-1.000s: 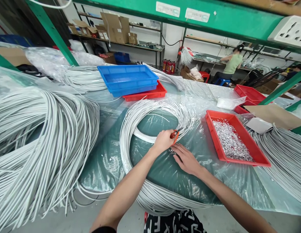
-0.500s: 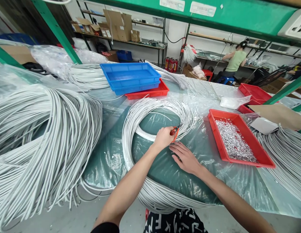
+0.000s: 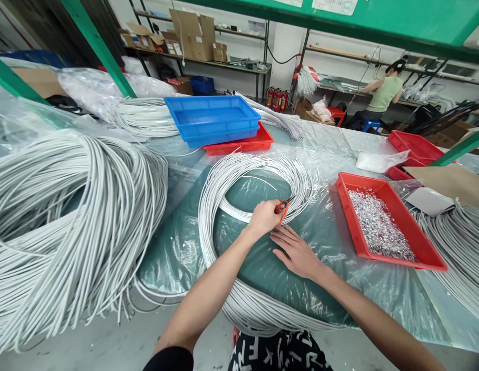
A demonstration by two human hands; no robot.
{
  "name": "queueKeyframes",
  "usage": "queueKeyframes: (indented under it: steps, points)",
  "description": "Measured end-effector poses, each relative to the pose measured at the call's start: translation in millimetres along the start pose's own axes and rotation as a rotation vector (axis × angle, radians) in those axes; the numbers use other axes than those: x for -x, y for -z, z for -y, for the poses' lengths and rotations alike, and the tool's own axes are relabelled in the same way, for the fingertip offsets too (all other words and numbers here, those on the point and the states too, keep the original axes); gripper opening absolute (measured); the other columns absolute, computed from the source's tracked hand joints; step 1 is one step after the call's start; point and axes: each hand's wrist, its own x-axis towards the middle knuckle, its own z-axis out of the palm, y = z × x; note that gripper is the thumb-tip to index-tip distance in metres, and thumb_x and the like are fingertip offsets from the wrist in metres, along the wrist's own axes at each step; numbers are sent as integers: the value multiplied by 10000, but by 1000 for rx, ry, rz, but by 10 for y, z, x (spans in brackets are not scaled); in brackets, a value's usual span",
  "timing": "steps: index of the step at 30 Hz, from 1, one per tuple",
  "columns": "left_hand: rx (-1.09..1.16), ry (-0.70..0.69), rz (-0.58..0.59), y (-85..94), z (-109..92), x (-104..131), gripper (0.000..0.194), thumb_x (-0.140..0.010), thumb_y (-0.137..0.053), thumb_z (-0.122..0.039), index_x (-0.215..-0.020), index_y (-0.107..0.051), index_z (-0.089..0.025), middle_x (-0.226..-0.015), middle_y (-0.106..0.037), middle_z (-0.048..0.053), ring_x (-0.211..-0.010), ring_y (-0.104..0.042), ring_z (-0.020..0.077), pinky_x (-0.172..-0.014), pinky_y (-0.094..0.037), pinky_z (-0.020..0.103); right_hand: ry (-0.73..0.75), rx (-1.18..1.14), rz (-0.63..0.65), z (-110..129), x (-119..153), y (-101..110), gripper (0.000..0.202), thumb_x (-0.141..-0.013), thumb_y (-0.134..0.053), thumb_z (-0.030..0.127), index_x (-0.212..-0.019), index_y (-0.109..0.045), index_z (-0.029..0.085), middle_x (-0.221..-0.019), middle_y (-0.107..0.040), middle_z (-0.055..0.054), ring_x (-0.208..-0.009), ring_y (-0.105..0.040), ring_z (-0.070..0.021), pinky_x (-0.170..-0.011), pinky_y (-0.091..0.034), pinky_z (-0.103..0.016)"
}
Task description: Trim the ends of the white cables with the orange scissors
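A coil of white cable (image 3: 210,206) lies on the plastic-covered table, its loose ends fanned out at the upper right of the loop. My left hand (image 3: 263,217) is closed round a pair of orange-handled pliers (image 3: 283,210). Their dark jaws point right, onto the cable strands; whether they grip one is too small to tell. Just below and to the right, my right hand (image 3: 297,251) rests palm down on the plastic sheet, fingers stretched out and holding nothing. Its fingertips are close to the orange handle.
A large heap of white cable (image 3: 96,206) fills the left side. Right of my hands stands a red tray (image 3: 425,252) of small shiny metal pieces (image 3: 378,226), with more cable (image 3: 456,242) beyond. Blue trays (image 3: 216,135) sit on a red one behind. A person (image 3: 384,95) sits far back.
The view has shifted slightly, so the table and trays appear a little to the right. Both hands hold nearly the same pose, with the pliers still at the cable ends.
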Motion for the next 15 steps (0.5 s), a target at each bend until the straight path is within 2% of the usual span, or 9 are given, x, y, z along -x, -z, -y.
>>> queueKeyframes:
  steps: [3, 9, 12, 15]
  points:
    - [-1, 2, 3, -3, -4, 0, 171, -870, -524, -235, -732, -625, -215, -727, -689, 61, -709, -649, 208, -597, -283, 281, 3, 1, -26, 68, -49, -12, 444, -1021, -420, 340, -1431, -500, 191, -1415, -580, -89, -1423, -407, -266, -1210, -307, -542]
    - [-2, -4, 10, -4, 4, -1, 209, -879, -505, -225, -693, -601, -211, -698, -681, 61, -685, -644, 205, -599, -290, 278, 74, 34, -1, 181, -198, -195, 509, -1015, -430, 417, -1454, -463, 160, -1466, -527, -96, -1447, -361, -269, -1232, -229, -548]
    - [7, -17, 11, -5, 3, 5, 199, -873, -508, -218, -693, -594, -211, -698, -679, 58, -687, -644, 203, -593, -286, 276, 22, 71, -2, 137, -61, -159, 488, -1020, -427, 399, -1452, -465, 175, -1465, -532, -82, -1454, -347, -270, -1219, -252, -550]
    - [19, -27, 11, -14, 0, 12, 190, -870, -519, -227, -700, -601, -210, -716, -685, 61, -703, -650, 203, -587, -277, 277, -16, 98, -7, 52, 162, -27, 454, -1025, -423, 360, -1451, -464, 207, -1449, -551, -63, -1446, -361, -275, -1199, -281, -565]
